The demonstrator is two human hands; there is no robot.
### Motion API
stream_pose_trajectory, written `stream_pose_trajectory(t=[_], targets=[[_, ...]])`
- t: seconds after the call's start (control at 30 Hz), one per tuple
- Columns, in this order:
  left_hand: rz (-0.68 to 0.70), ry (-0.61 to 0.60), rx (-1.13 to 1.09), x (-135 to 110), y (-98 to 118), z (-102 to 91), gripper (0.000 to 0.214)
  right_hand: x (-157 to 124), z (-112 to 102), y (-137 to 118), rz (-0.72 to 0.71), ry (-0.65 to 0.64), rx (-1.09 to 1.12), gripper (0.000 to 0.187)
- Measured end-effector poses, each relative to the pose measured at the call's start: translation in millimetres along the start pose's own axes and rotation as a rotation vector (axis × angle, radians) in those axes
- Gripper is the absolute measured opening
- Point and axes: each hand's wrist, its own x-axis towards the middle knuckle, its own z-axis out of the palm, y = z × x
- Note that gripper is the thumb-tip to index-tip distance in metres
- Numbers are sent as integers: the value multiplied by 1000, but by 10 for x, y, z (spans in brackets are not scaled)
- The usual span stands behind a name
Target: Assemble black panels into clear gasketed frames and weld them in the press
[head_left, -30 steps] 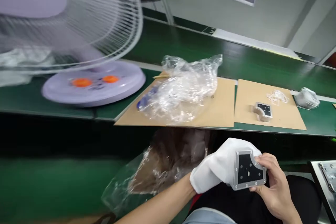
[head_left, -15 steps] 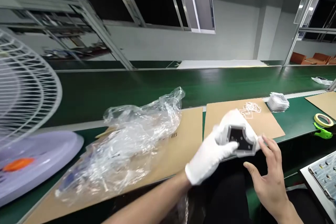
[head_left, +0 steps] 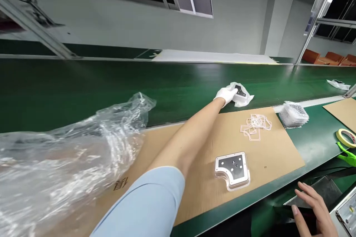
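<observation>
My left hand (head_left: 226, 94), in a white glove, reaches far out over the green conveyor belt (head_left: 139, 85). It grips a grey L-shaped metal plate (head_left: 240, 92) with a black face, which lies on the belt in a bit of white wrapping. My bare right hand (head_left: 313, 207) is low at the bottom right with its fingers stretched out. It holds nothing and hovers beside a dark grey sheet (head_left: 319, 190). A second plate of the same kind (head_left: 233, 168) lies on the brown cardboard (head_left: 272, 155) in front of me.
Thin clear gasket rings (head_left: 256, 126) lie on the cardboard. A stack of bagged parts (head_left: 293, 113) sits right of it, with a yellow tape roll (head_left: 345, 137) and a green tool (head_left: 347, 154) further right. A crumpled clear plastic bag (head_left: 69, 155) fills the left.
My left hand has carried the plate from near my lap out onto the belt. My right hand let go of it and dropped to the lower right. The view swung right, away from the fan.
</observation>
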Motion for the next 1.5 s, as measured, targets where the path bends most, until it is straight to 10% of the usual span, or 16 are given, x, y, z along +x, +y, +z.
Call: stream_pose_trajectory(t=[0.27,0.43,0.6,0.8,1.0,1.23,1.37,1.5], targets=[[-3,159,319,129,-299,-50,70,329,702,-584,-28,-274,123,56],[200,29,358,-573,-213,-278,46,292,1296,-997,15,-188,30,92],[353,-230,367,-1559,-209,-554,37,360,1408,-919,-81,-107,55,60],[291,-718,161,-2778,28,-716,90,359,580,-773,-139,-254,272,46],[382,-1096,-183,-3951,172,-83,136,-106,-769,-602,-150,-355,355,45],[822,-688,-292,-4981,338,1168,118,-979,-1812,-366,115,-44,76,33],[1038,-320,-245,-5431,468,1699,101,-1395,-1983,-453,270,202,-83,38],[1117,-265,-218,-5772,552,2064,90,-1551,-1977,-452,353,303,-188,41]])
